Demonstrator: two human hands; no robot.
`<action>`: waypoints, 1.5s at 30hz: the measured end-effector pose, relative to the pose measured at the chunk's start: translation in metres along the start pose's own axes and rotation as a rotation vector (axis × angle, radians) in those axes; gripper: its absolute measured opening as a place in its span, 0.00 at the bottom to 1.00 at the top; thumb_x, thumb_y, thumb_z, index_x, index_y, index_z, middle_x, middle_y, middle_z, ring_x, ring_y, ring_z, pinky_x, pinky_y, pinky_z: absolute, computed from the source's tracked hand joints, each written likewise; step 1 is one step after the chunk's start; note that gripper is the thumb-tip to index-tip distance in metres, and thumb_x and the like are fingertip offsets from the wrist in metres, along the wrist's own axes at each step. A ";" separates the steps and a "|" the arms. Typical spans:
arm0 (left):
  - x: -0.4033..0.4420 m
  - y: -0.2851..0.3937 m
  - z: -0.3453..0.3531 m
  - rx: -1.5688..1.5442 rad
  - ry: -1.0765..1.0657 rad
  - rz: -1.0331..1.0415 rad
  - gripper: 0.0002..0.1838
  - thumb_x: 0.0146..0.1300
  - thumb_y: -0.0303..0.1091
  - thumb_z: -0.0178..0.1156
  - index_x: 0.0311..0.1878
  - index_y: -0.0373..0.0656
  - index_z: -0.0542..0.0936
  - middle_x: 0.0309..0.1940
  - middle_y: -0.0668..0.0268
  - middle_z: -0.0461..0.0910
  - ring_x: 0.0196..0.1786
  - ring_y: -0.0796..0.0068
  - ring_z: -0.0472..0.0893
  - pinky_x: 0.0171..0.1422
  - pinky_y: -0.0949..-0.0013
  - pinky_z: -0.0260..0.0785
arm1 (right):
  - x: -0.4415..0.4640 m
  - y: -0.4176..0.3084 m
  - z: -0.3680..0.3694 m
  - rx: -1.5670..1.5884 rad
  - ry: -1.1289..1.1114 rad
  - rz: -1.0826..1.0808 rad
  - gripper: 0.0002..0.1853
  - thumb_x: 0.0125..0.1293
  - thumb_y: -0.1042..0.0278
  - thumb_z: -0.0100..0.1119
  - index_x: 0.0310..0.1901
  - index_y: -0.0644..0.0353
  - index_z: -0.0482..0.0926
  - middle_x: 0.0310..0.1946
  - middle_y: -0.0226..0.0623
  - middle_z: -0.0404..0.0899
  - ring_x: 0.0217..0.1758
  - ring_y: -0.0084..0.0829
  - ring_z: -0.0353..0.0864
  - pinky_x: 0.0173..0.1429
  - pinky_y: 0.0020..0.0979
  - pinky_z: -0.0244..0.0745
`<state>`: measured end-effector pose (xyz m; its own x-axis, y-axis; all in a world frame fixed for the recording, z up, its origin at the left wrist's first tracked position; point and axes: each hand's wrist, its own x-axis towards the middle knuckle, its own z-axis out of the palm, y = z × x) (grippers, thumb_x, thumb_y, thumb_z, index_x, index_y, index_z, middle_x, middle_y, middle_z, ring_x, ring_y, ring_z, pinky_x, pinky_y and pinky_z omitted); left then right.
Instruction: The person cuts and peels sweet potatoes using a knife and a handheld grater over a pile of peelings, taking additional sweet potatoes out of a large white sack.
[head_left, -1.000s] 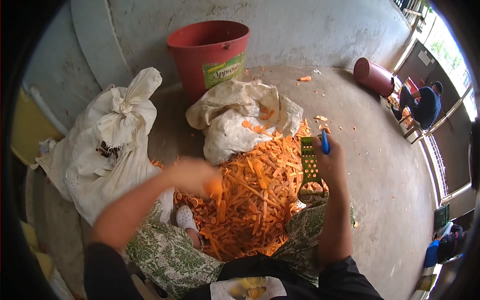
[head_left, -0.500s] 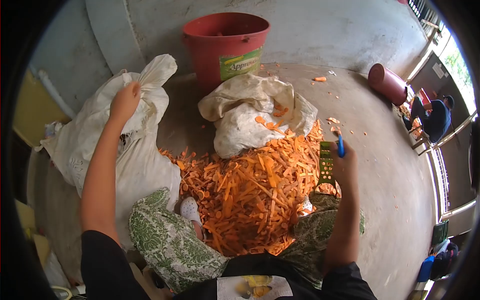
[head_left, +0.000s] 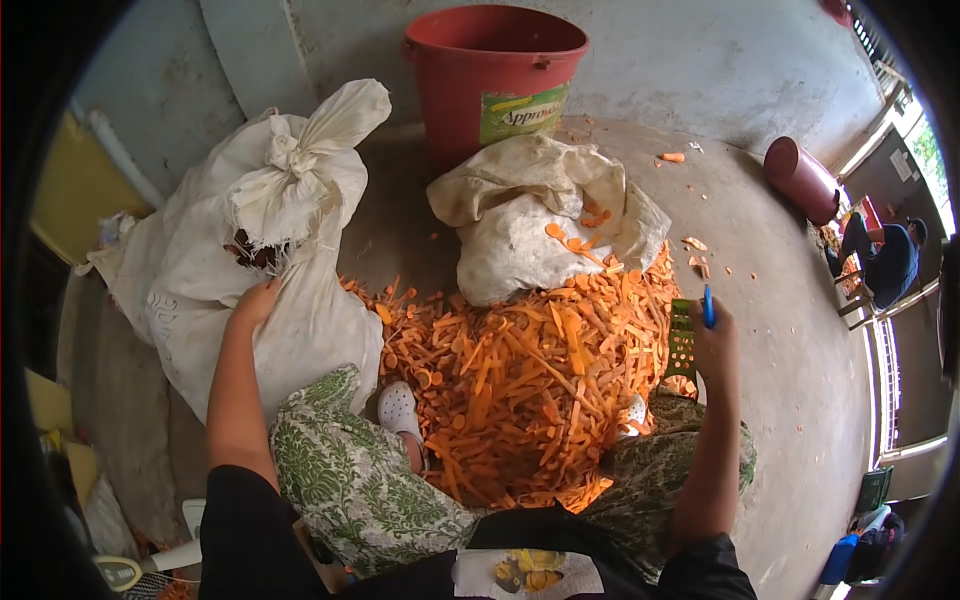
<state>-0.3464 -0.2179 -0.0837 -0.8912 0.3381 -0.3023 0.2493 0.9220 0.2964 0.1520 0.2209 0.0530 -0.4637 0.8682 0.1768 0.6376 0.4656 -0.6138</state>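
Observation:
My left hand (head_left: 258, 303) is against a tied white woven sack (head_left: 330, 320), just below a torn hole with frayed edges. Its fingers appear closed on the cloth. Something dark shows inside the hole. My right hand (head_left: 716, 348), at the right, is closed around a tool with a blue handle (head_left: 709, 307); its working end is hidden. Beside that hand is a green strip with round holes (head_left: 681, 342); whether I hold it too is unclear. Between my legs lies a large heap of orange carrot peelings and slices (head_left: 530, 390).
A second white sack (head_left: 510, 255) lies crumpled behind the heap, with orange slices on it. A red bucket (head_left: 450, 110) stands by the wall. Farther right are a tipped dark red bin (head_left: 800, 180) and a seated person (head_left: 890, 265). Orange scraps dot the floor.
My left hand has moved down from the sack's tied top to the edge of the torn hole. The whole view has shifted slightly. My right hand still holds the blue-handled tool.

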 end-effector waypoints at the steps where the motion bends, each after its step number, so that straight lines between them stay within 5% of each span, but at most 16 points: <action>1: 0.003 0.000 0.000 0.000 -0.015 -0.011 0.30 0.64 0.55 0.37 0.54 0.38 0.72 0.52 0.49 0.72 0.57 0.53 0.70 0.60 0.62 0.59 | 0.000 -0.002 0.004 -0.002 -0.001 0.000 0.16 0.63 0.60 0.51 0.27 0.66 0.70 0.13 0.38 0.64 0.17 0.26 0.60 0.24 0.33 0.59; 8: 0.054 -0.049 0.009 -0.215 -0.079 -0.113 0.28 0.63 0.53 0.41 0.51 0.37 0.74 0.50 0.48 0.73 0.54 0.51 0.71 0.58 0.61 0.61 | 0.009 -0.004 0.020 -0.070 -0.009 -0.032 0.15 0.62 0.60 0.51 0.28 0.65 0.70 0.13 0.43 0.65 0.17 0.30 0.61 0.25 0.34 0.60; 10: 0.062 -0.044 0.016 0.169 0.031 0.018 0.23 0.61 0.48 0.44 0.48 0.40 0.76 0.47 0.50 0.75 0.52 0.51 0.73 0.54 0.58 0.63 | 0.011 -0.002 0.020 -0.060 -0.009 0.002 0.15 0.62 0.60 0.51 0.28 0.66 0.70 0.13 0.43 0.65 0.17 0.30 0.61 0.25 0.34 0.60; 13: 0.076 -0.036 0.028 0.251 0.084 0.035 0.19 0.58 0.42 0.46 0.47 0.41 0.76 0.45 0.51 0.75 0.49 0.51 0.74 0.52 0.55 0.65 | 0.018 0.008 0.026 -0.082 -0.002 -0.006 0.15 0.62 0.60 0.51 0.28 0.66 0.71 0.13 0.42 0.65 0.16 0.29 0.61 0.25 0.33 0.60; 22: 0.104 -0.039 0.042 0.083 0.396 -0.052 0.16 0.57 0.31 0.46 0.48 0.39 0.71 0.46 0.48 0.74 0.49 0.45 0.73 0.53 0.54 0.65 | 0.035 0.016 0.034 -0.096 0.056 -0.031 0.14 0.62 0.60 0.52 0.29 0.65 0.71 0.13 0.40 0.64 0.18 0.27 0.60 0.25 0.32 0.60; 28: 0.177 -0.073 0.072 0.365 0.268 0.087 0.19 0.61 0.37 0.42 0.54 0.46 0.69 0.55 0.52 0.67 0.59 0.49 0.65 0.55 0.51 0.63 | 0.034 0.011 0.041 -0.162 0.015 -0.024 0.14 0.63 0.60 0.51 0.30 0.65 0.72 0.14 0.43 0.65 0.17 0.30 0.61 0.25 0.33 0.61; 35: 0.204 -0.058 0.078 0.468 0.160 -0.078 0.22 0.61 0.41 0.43 0.59 0.50 0.64 0.61 0.57 0.61 0.64 0.54 0.58 0.59 0.49 0.59 | 0.039 0.013 0.046 -0.155 0.010 -0.028 0.14 0.62 0.60 0.51 0.31 0.65 0.72 0.15 0.45 0.67 0.18 0.33 0.63 0.27 0.35 0.62; 40: 0.217 -0.087 0.085 0.483 0.072 -0.196 0.25 0.62 0.43 0.43 0.63 0.54 0.60 0.65 0.61 0.56 0.67 0.57 0.53 0.61 0.48 0.57 | 0.038 0.004 0.046 -0.194 -0.013 0.022 0.13 0.61 0.60 0.52 0.34 0.64 0.74 0.19 0.50 0.71 0.21 0.45 0.70 0.30 0.39 0.65; 42: 0.224 -0.105 0.093 0.480 0.113 -0.194 0.26 0.62 0.44 0.43 0.64 0.55 0.58 0.66 0.63 0.54 0.69 0.59 0.52 0.62 0.47 0.56 | 0.037 0.006 0.045 -0.199 -0.013 0.028 0.13 0.61 0.60 0.52 0.34 0.64 0.74 0.19 0.50 0.71 0.21 0.45 0.71 0.30 0.39 0.65; 43: 0.223 -0.115 0.109 0.464 0.410 -0.057 0.25 0.63 0.51 0.38 0.59 0.52 0.67 0.59 0.60 0.66 0.60 0.56 0.66 0.55 0.43 0.57 | 0.038 0.006 0.045 -0.201 -0.018 0.028 0.13 0.61 0.60 0.52 0.34 0.64 0.74 0.19 0.50 0.71 0.21 0.45 0.71 0.30 0.39 0.65; 45: 0.242 -0.128 0.112 0.583 0.417 -0.085 0.25 0.63 0.50 0.38 0.59 0.51 0.66 0.60 0.62 0.66 0.61 0.55 0.65 0.56 0.43 0.56 | 0.036 0.005 0.046 -0.205 -0.013 0.043 0.13 0.61 0.60 0.53 0.34 0.64 0.74 0.19 0.51 0.71 0.22 0.45 0.71 0.30 0.39 0.65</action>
<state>-0.5515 -0.2335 -0.2961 -0.9581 0.2677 0.1023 0.2305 0.9320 -0.2799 0.1102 0.2469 0.0211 -0.4402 0.8864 0.1433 0.7682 0.4544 -0.4510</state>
